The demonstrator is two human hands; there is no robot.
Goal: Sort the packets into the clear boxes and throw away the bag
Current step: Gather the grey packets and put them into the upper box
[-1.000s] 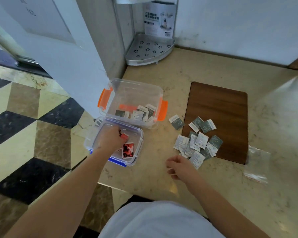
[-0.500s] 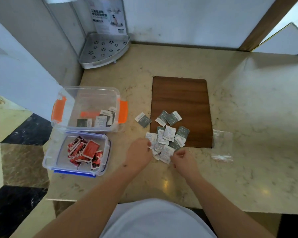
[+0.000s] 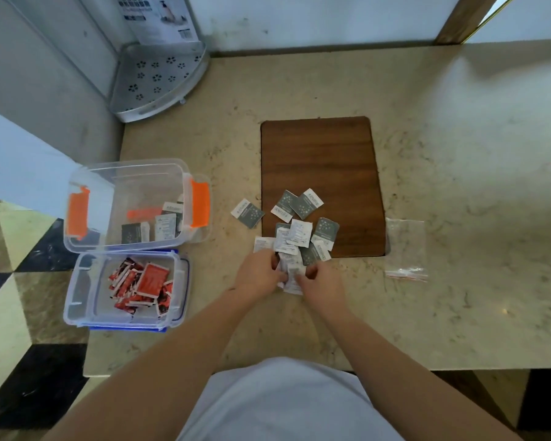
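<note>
A heap of grey and white packets (image 3: 299, 232) lies on the near edge of the brown board (image 3: 318, 160) and spills onto the counter. My left hand (image 3: 260, 272) and my right hand (image 3: 320, 281) meet at the heap's near end, both pinching white packets (image 3: 291, 278). One grey packet (image 3: 247, 213) lies apart to the left. The clear box with orange clips (image 3: 131, 173) holds a few grey and white packets. In front of it, the clear box with blue clips (image 3: 80, 300) holds several red packets (image 3: 140, 286). The empty clear bag (image 3: 406, 246) lies right of the board.
A white perforated corner shelf (image 3: 158, 81) stands at the back left against the wall. The counter's left edge (image 3: 89, 354) runs just beside the two boxes, with a checkered floor below. A wooden post (image 3: 462, 17) rises at the back right.
My left hand left the blue-clipped box and crossed right to the heap. My right hand moved up to meet it, and both now grip white packets. The view shifted right.
</note>
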